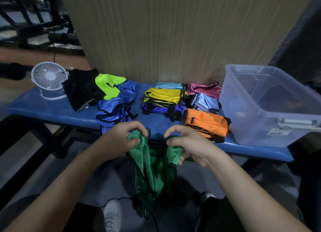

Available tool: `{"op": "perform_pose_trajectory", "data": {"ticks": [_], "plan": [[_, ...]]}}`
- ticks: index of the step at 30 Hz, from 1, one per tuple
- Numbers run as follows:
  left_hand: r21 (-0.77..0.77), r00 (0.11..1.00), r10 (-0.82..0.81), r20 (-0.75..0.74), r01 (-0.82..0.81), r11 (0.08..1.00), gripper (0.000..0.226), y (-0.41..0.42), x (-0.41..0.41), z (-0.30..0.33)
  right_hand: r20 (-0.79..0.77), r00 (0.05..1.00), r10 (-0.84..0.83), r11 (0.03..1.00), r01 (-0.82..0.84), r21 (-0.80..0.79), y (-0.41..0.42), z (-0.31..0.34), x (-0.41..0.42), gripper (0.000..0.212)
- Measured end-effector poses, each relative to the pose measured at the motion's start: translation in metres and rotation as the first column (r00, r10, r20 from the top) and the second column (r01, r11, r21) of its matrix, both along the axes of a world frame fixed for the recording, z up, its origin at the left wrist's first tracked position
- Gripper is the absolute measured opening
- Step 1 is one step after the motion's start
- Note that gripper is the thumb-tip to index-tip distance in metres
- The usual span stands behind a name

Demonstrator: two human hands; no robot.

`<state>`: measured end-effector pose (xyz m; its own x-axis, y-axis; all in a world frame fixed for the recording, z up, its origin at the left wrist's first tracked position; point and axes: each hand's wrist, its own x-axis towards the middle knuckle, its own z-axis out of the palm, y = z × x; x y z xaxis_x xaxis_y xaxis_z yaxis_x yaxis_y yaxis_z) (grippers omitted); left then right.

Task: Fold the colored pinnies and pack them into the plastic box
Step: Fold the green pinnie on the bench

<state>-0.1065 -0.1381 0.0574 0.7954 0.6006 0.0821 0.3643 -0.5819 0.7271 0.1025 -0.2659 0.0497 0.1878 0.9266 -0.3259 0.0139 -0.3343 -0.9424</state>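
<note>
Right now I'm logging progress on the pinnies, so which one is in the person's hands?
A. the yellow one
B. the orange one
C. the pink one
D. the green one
D: the left hand and right hand each pinch a top corner of the green pinny, which hangs in front of the bench; the orange pinny lies folded on the bench.
</note>
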Motion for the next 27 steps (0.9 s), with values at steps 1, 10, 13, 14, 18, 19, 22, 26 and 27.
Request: {"op": "perform_pose_trajectory", "data": {"ticks": [1,10,13,14,18,19,22,26,27], "plan": [[-0.023,1.0,-0.021,0.016,0.022,0.999,0.041,-0.002,0.002,0.0,-0.035,0.999,0.014,1.0,-0.014,0.016,0.001,-0.002,-0.003,0.013],[-0.299,0.994,-0.081,0.071,0.099,0.949,0.045,0.001,0.001,-0.005,-0.169,0.965,0.201,0.971,-0.173,0.166,0.003,-0.007,-0.01,0.026],[-0.407,0.985,-0.106,0.136,0.153,0.9,0.043,0.001,0.0,-0.004,-0.105,0.933,0.345,0.926,-0.32,0.202,0.002,-0.009,-0.01,0.05],[-0.419,0.984,-0.095,0.152,0.151,0.895,0.043,0.001,0.0,-0.004,-0.078,0.924,0.374,0.912,-0.352,0.21,0.002,-0.009,-0.01,0.055],[-0.37,0.981,0.014,0.191,0.059,0.927,0.034,-0.001,0.003,-0.001,0.256,0.942,0.217,0.926,-0.282,0.252,0.005,-0.012,-0.016,0.047],[-0.343,0.979,0.03,0.203,0.043,0.938,0.031,-0.003,0.004,-0.001,0.308,0.944,0.122,0.937,-0.212,0.278,0.007,-0.013,-0.017,0.04],[-0.267,0.975,0.043,0.219,0.017,0.964,0.022,-0.003,0.004,0.0,0.251,0.968,-0.003,0.958,-0.07,0.28,0.007,-0.011,-0.02,0.016],[-0.145,0.973,0.103,0.205,-0.074,0.987,0.017,-0.004,0.005,-0.001,0.454,0.889,-0.058,0.945,-0.098,0.313,0.004,-0.009,-0.022,0.012],[-0.105,0.972,0.12,0.201,-0.101,0.989,0.016,-0.005,0.006,-0.001,0.515,0.853,-0.083,0.935,-0.112,0.336,0.006,-0.01,-0.022,0.012]]}}
